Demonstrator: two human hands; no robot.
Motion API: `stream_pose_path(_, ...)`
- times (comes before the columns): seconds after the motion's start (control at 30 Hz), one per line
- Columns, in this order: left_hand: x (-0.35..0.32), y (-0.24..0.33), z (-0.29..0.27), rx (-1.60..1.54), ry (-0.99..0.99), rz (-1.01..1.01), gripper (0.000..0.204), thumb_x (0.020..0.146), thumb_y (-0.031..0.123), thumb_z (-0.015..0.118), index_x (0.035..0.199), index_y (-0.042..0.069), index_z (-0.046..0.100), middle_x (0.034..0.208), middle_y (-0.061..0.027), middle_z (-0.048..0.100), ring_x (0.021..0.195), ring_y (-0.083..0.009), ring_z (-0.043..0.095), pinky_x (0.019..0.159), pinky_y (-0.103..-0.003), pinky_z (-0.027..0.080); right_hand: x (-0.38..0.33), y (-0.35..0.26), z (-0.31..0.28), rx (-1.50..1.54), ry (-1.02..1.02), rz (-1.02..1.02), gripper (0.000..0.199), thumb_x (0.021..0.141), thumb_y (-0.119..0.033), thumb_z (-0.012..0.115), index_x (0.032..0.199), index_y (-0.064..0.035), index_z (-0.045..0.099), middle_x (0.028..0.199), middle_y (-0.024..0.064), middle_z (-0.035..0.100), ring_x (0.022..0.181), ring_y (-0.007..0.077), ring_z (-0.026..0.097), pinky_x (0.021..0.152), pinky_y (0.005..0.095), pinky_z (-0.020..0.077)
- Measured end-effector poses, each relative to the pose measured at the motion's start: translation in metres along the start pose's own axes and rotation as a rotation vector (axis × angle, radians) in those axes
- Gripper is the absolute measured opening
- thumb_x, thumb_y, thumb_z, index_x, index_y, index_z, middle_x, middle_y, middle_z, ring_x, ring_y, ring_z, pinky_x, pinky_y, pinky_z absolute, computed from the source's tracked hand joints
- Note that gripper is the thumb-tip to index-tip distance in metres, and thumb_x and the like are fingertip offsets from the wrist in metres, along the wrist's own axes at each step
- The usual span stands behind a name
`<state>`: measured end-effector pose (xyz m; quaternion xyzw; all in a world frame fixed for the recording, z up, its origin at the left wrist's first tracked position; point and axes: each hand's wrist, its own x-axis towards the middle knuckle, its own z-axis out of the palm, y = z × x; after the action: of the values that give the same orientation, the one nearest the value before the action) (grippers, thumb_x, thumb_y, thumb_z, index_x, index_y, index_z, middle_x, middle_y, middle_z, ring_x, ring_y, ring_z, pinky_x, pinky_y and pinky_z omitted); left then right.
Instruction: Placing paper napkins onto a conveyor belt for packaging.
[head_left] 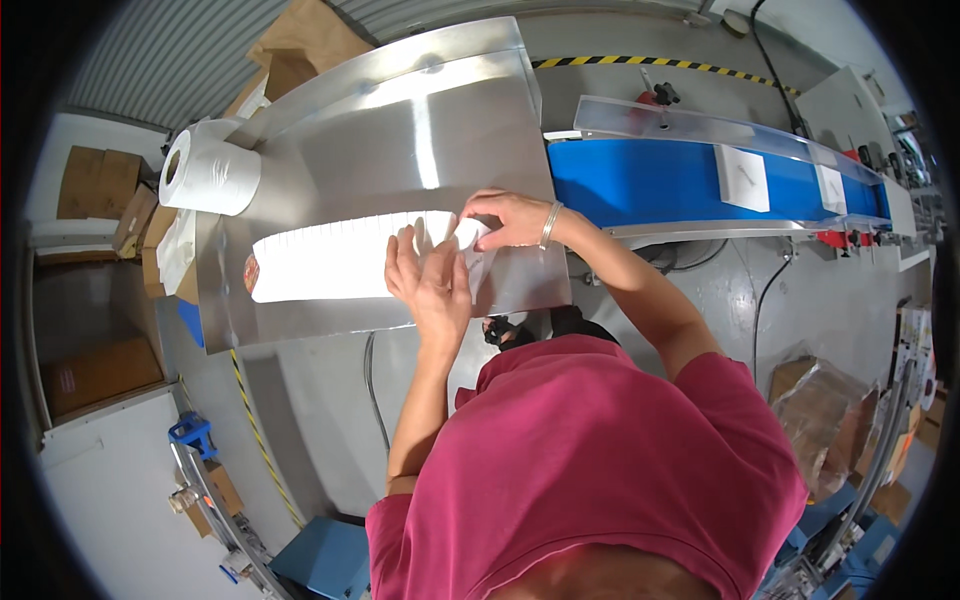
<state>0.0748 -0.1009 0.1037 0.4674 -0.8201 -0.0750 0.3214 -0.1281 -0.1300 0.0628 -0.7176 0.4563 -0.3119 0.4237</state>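
A long row of thin white packets (325, 258), pressed side by side, lies across the steel table (350, 160). A reddish patterned face shows at its left end. My left hand (435, 288) rests on the right end of this row, its fingers stretched and somewhat apart over the packets. Just beside it, my right hand (508, 218) has its fingers closed on a white packet (469, 232) at the row's end. Whether the left fingertips also grip a packet is hard to see. A bracelet circles my right wrist.
A blue conveyor belt (640, 185) runs off rightward from the table, with white boxes (742, 178) on it and a clear guard (680, 122) along its far side. A large white roll (215, 172) lies at the table's left. Cardboard boxes (100, 185) stand beyond it.
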Motion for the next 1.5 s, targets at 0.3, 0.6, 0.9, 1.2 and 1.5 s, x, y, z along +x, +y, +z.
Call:
stream_pose_path(0.3, 0.000, -0.017, 0.001, 0.050, 0.040, -0.102, 0.029, 0.082, 0.004, 0.061, 0.112, 0.003, 0.060, 0.128, -0.0210, 0.045, 0.121, -0.0399, 0.039, 0.098, -0.048, 0.034, -0.096, 0.079, -0.041, 0.022, 0.817, 0.482, 0.028, 0.092, -0.030, 0.059, 0.087, -0.0030, 0.054, 0.074, 0.0033, 0.054, 0.067, 0.0120, 0.048, 0.065, 0.0300, 0.0451)
stream_pose_path(0.6, 0.001, -0.019, 0.002, 0.074, 0.060, -0.038, 0.025, 0.082, 0.002, 0.061, 0.106, 0.004, 0.065, 0.127, -0.0179, 0.047, 0.121, -0.0372, 0.040, 0.098, -0.046, 0.036, -0.107, 0.066, -0.077, -0.774, 0.853, 0.308, 0.041, 0.077, -0.017, 0.070, 0.114, -0.0073, 0.056, 0.110, 0.0130, 0.061, 0.100, 0.0313, 0.057, 0.086, 0.0390, 0.0464)
stream_pose_path(0.9, 0.004, -0.014, -0.003, -0.001, -0.004, -0.075, 0.023, 0.078, 0.004, 0.063, 0.101, 0.009, 0.068, 0.132, -0.0166, 0.044, 0.126, -0.0375, 0.035, 0.103, -0.047, 0.029, 0.013, -0.015, 0.000, 0.125, 0.002, 0.089, 0.046, 0.076, -0.010, 0.069, 0.119, -0.0092, 0.053, 0.119, 0.0070, 0.055, 0.104, 0.0193, 0.054, 0.089, 0.0339, 0.0466)
stream_pose_path(1.2, 0.004, -0.024, -0.004, 0.060, 0.039, -0.098, 0.021, 0.078, 0.007, 0.066, 0.099, 0.005, 0.066, 0.134, -0.0179, 0.039, 0.127, -0.0404, 0.030, 0.102, -0.050, 0.025, -0.025, 0.019, 0.002, 0.239, 0.055, 0.286, 0.036, 0.085, -0.017, 0.065, 0.115, -0.0024, 0.051, 0.099, 0.0046, 0.057, 0.093, 0.0131, 0.053, 0.082, 0.0279, 0.0454)
stream_pose_path(1.5, 0.005, -0.034, 0.003, 0.040, 0.083, -0.090, 0.028, 0.079, 0.001, 0.062, 0.106, 0.006, 0.063, 0.128, -0.0163, 0.045, 0.122, -0.0368, 0.038, 0.099, -0.049, 0.029, -0.155, 0.128, -0.087, -0.725, 1.090, 0.605, 0.040, 0.081, -0.034, 0.067, 0.106, -0.0038, 0.058, 0.097, 0.0148, 0.063, 0.082, 0.0307, 0.061, 0.073, 0.0386, 0.0490)
